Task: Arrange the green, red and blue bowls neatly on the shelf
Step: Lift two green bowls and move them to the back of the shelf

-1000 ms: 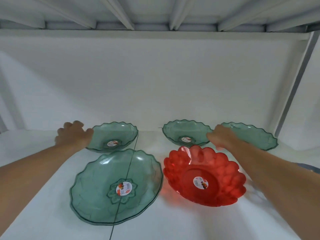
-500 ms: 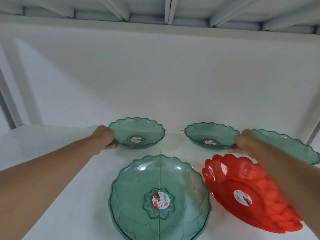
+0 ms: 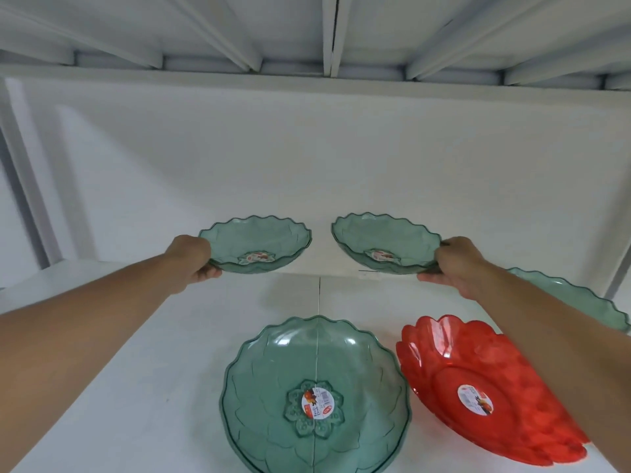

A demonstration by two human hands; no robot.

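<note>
At 12 o'clock, rear shelf (image 3: 102,336): two small green bowls side by side, apart.
Left hand (image 3: 191,259): gripping left green bowl (image 3: 256,242), 9 o'clock rim.
Right hand (image 3: 457,264): gripping right green bowl (image 3: 386,242), 3 o'clock rim.
Nearer: large green bowl (image 3: 316,397), red bowl (image 3: 485,397), 6 o'clock.

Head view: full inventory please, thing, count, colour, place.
small green bowls: 2, translucent green, one in each hand's grip, left one and right one, side by side in front of the back wall
large green bowl: 1, translucent green, front centre of the shelf, sticker in its middle
red bowl: 1, translucent red, front right, beside the large green bowl, sticker inside
partly hidden green bowl: 1, translucent green, far right, behind the right forearm
shelf: 1, white, under everything
left hand: 1, gripping the left small bowl's rim
right hand: 1, gripping the right small bowl's rim
</note>
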